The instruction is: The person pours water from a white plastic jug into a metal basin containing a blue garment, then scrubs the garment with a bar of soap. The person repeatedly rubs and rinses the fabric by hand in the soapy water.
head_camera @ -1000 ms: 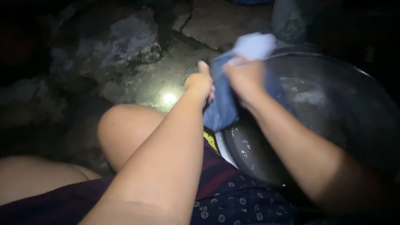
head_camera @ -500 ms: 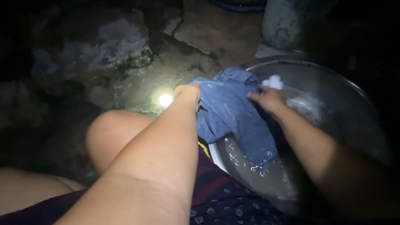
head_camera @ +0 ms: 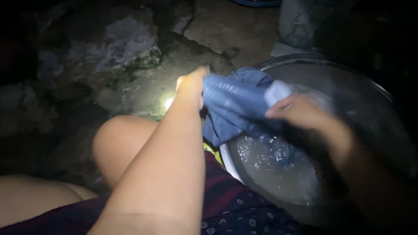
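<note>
My left hand is stretched out ahead of me, forearm running up from the lower middle of the view over my bent knee, fingers closed on the near edge of a wet blue cloth. My right hand comes in from the lower right, wrist bent over the basin, fingers curled round a small pale block, likely soap, pressed against the top of the cloth; the grip is tight, knuckles up. The cloth hangs bunched between both hands, its upper part held above the rim, its lower end trailing into the cloudy, foamy water. The water sits in a wide round metal basin just right of my knee, touching my dark patterned garment. Beyond the hands lies rough, cracked stone ground with one bright spot of light near my left wrist. A grey container stands behind the basin, mostly dark. No labels are readable.
</note>
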